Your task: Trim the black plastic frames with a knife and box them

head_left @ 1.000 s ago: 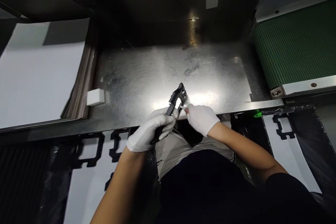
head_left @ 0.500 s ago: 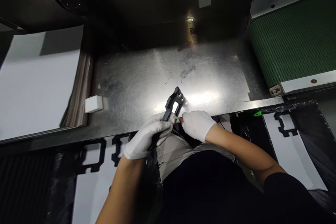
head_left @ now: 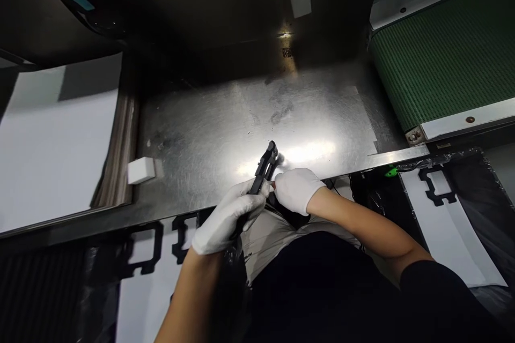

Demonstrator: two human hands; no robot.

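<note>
A black plastic frame part is gripped in my left hand, which wears a white glove. The part tilts up over the front edge of the metal table, its far end pointing away from me. Close on its right side is my gloved right hand, its fingers curled near the part's lower edge. A bare fingertip shows at the glove's end. Whatever the right fingers pinch is too small to make out.
A tall stack of white sheets stands at the left, with a white block beside it. To the right is a green conveyor belt. Similar black frames lie on white sheets below the table edge on both sides.
The black frame part has turned, so its opening shows narrower now. Both hands stay close together at it. The whole view has shifted slightly.
</note>
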